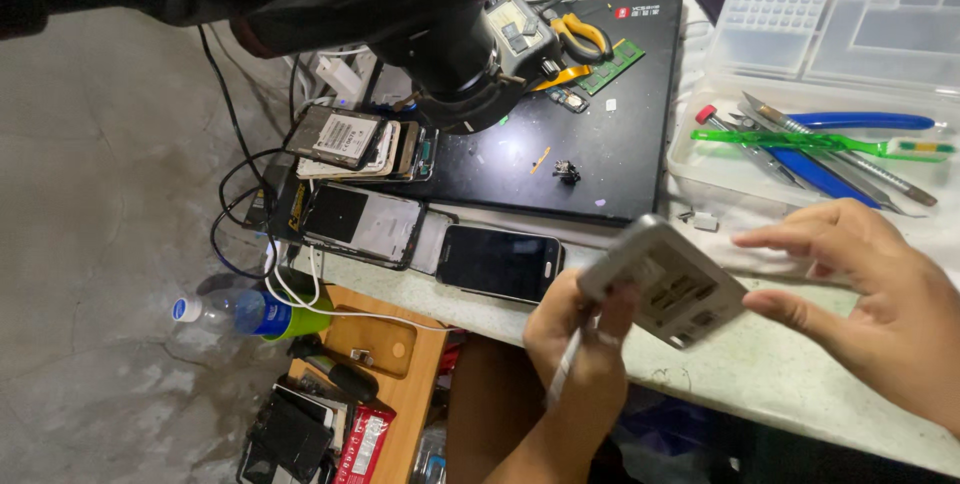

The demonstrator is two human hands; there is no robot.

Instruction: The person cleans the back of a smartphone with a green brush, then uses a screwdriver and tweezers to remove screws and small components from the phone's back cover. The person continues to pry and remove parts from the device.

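Left hand (570,339) pinches grey device (662,282) by its lower edge; right hand (880,294) hovers spread just beside.

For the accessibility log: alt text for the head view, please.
The left hand holds a small grey device and a thin tool above a pale workbench; the right hand touches its edge. Phones, a closed black laptop and a tool tray lie behind.

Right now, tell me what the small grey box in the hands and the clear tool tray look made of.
The small grey rectangular box, pinched by the left hand with the right hand beside it, looks like matte metal or plastic: flat sheen, labelled face; cannot tell which. The clear tool tray looks like translucent moulded plastic: the tools show through.
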